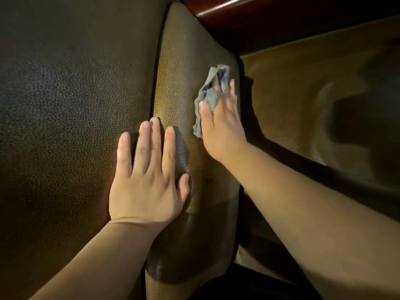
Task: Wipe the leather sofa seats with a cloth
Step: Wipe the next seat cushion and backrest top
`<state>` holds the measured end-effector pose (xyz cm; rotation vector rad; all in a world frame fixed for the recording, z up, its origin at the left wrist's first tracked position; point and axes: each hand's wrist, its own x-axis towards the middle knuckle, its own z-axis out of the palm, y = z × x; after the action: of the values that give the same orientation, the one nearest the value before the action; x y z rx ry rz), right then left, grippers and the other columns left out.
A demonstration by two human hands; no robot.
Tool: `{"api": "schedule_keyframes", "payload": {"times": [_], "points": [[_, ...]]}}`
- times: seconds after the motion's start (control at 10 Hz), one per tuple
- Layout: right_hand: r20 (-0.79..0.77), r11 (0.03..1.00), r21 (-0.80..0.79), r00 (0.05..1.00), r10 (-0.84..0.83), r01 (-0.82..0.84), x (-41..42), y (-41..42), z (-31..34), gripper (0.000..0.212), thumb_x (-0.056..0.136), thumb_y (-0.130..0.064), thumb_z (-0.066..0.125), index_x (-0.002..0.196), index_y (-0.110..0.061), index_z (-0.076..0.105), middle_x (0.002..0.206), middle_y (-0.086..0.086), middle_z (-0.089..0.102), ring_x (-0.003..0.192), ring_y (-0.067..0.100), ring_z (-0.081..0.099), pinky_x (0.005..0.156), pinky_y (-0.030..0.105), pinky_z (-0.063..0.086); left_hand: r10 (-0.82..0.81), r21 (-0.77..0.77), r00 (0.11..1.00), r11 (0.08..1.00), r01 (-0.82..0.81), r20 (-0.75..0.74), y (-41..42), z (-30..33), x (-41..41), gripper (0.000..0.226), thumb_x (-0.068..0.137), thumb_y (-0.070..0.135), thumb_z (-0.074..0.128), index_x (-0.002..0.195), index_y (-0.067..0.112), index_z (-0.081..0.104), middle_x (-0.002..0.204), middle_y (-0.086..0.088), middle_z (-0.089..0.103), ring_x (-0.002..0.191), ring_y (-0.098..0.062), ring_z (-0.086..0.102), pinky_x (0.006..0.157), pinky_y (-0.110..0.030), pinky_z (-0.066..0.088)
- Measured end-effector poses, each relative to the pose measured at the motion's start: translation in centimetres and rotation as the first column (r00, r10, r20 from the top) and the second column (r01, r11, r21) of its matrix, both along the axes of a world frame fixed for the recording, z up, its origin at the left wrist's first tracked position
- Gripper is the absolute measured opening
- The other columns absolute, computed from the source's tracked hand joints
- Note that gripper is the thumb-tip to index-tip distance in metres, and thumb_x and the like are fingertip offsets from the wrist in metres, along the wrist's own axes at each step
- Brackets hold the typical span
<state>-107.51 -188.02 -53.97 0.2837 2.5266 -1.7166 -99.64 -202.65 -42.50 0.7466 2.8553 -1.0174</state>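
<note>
My right hand (pixel 220 124) presses the bunched cloth (pixel 208 98) onto the cushion (pixel 184 61) — my left hand (pixel 147 187), splayed flat and empty, braces it.

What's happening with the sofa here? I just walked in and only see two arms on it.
A person is wiping a brown leather sofa cushion. The right hand presses a crumpled grey cloth against the cushion's upper part, near its right edge. The left hand lies flat and open, fingers spread, across the seam between this cushion and the darker one to its left, apparently bracing. A polished wooden trim shows at the top.
</note>
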Motion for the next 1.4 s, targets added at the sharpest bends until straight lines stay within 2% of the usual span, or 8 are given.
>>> {"api": "schedule_keyframes", "payload": {"times": [0.2, 0.3, 0.5, 0.7, 0.8, 1.0, 1.3, 1.4], "points": [[0.006, 0.976, 0.134, 0.985, 0.173, -0.173, 18.0, -3.4, -3.5, 0.058, 0.113, -0.035, 0.022, 0.152, 0.008, 0.027, 0.163, 0.040, 0.011, 0.157, 0.048, 0.002, 0.125, 0.063, 0.018, 0.041, 0.001, 0.999, 0.999, -0.041, 0.002, 0.2, 0.1, 0.0, 0.092, 0.099, 0.056, 0.035, 0.166, 0.000, 0.007, 0.171, -0.031, 0.010, 0.161, -0.042, 0.009, 0.129, -0.059, -0.001], [0.074, 0.983, 0.095, 0.986, 0.151, -0.157, 16.8, -4.2, -3.8, 0.069, 0.108, -0.054, 0.009, 0.146, -0.003, 0.036, 0.161, 0.037, 0.021, 0.155, 0.052, 0.005, 0.123, 0.067, 0.019, 0.033, -0.004, 0.999, 0.999, -0.033, 0.003, 0.0, 0.0, 0.1, 0.092, 0.100, 0.058, 0.033, 0.166, -0.001, 0.006, 0.169, -0.033, 0.012, 0.160, -0.044, 0.011, 0.129, -0.059, -0.002], [-0.010, 0.996, -0.022, 0.996, -0.084, 0.083, 1.0, -0.2, -3.9, 0.085, 0.094, -0.061, 0.019, 0.165, -0.015, 0.014, 0.172, 0.012, 0.013, 0.159, 0.028, 0.012, 0.128, 0.042, 0.014, 0.025, -0.020, 1.000, 0.999, -0.025, -0.017, 0.0, -0.1, 0.1, 0.099, 0.099, 0.070, 0.028, 0.165, -0.002, 0.013, 0.168, -0.034, 0.016, 0.159, -0.045, 0.011, 0.129, -0.059, -0.002], [0.154, 0.970, -0.240, 0.985, 0.082, -0.043, 17.2, -3.0, -5.0, 0.079, 0.100, -0.066, 0.026, 0.163, -0.034, -0.009, 0.173, -0.001, 0.005, 0.160, 0.014, 0.005, 0.129, 0.043, 0.016, 0.052, 0.033, 0.998, 0.998, -0.052, -0.017, 0.5, 0.0, -0.1, 0.098, 0.096, 0.064, 0.036, 0.165, -0.003, 0.015, 0.168, -0.034, 0.016, 0.160, -0.044, 0.010, 0.129, -0.059, -0.003], [0.094, 0.987, -0.026, 0.983, 0.158, -0.156, 19.4, -3.2, -5.7, 0.075, 0.107, -0.059, 0.017, 0.164, -0.019, -0.012, 0.171, 0.008, 0.000, 0.161, 0.023, 0.004, 0.127, 0.048, 0.022, 0.065, 0.058, 0.998, 0.996, -0.064, -0.016, 0.6, -0.4, -0.1, 0.097, 0.095, 0.060, 0.039, 0.164, -0.004, 0.015, 0.167, -0.035, 0.017, 0.160, -0.045, 0.011, 0.129, -0.059, -0.001], [0.055, 0.996, -0.025, 0.995, -0.088, 0.089, -3.0, 2.8, -3.9, 0.067, 0.110, -0.049, 0.031, 0.166, -0.017, 0.012, 0.171, 0.011, 0.018, 0.155, 0.029, 0.022, 0.124, 0.040, 0.021, 0.054, 0.052, 0.998, 0.997, -0.052, -0.036, 0.5, -0.6, -0.1, 0.096, 0.095, 0.059, 0.038, 0.164, -0.005, 0.017, 0.167, -0.036, 0.018, 0.159, -0.046, 0.014, 0.130, -0.059, 0.006], [-0.066, 0.979, 0.002, 0.976, 0.206, -0.206, 1.9, 0.2, 2.2, 0.068, 0.110, -0.049, 0.026, 0.164, -0.031, -0.011, 0.172, 0.002, -0.021, 0.157, 0.016, -0.020, 0.128, 0.037, -0.005, 0.058, 0.142, 0.998, 0.988, -0.057, 0.000, 0.6, -0.8, -0.2, 0.100, 0.089, 0.055, 0.049, 0.162, -0.007, 0.019, 0.166, -0.037, 0.016, 0.159, -0.046, 0.014, 0.130, -0.057, 0.008], [-0.059, 0.983, 0.103, 0.986, 0.158, -0.152, -7.0, 1.8, 3.2, 0.060, 0.110, -0.033, 0.037, 0.164, -0.016, 0.016, 0.172, 0.017, -0.005, 0.159, 0.036, -0.005, 0.130, 0.048, 0.007, 0.061, 0.128, 0.998, 0.990, -0.059, -0.008, 0.5, -1.0, -0.2, 0.100, 0.089, 0.055, 0.049, 0.162, -0.007, 0.020, 0.167, -0.036, 0.016, 0.159, -0.045, 0.015, 0.131, -0.056, 0.006]]}}
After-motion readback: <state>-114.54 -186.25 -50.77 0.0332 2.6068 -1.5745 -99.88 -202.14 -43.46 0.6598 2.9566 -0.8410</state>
